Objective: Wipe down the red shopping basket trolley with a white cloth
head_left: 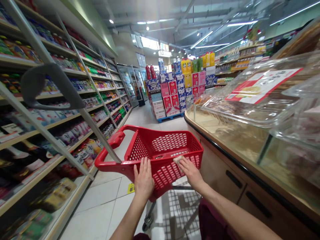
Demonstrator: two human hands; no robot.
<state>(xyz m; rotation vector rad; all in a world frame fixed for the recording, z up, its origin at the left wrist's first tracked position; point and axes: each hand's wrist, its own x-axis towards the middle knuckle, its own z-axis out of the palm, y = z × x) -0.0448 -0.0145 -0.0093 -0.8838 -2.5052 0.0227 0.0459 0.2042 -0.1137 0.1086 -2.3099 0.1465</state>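
Observation:
A red plastic shopping cart (140, 163) stands crosswise in front of me, its perforated basket bare inside. My left hand (144, 180) lies flat against the near side of the cart, fingers stretched toward the rim. Over the near rim, farther right, my right hand (191, 171) presses a crumpled whitish cloth or wipe (178, 159) against the red plastic. A grey pole with a dark grey looped handle (53, 88) rises from the cart's left end.
Shelves of bottles and packets (82, 83) line the left. A glass-edged counter (225, 133) holding clear plastic food boxes (265, 86) runs along the right. Ahead, stacked drink cartons (171, 93) stand on a blue pallet (171, 117). A person (136, 87) is near the far coolers.

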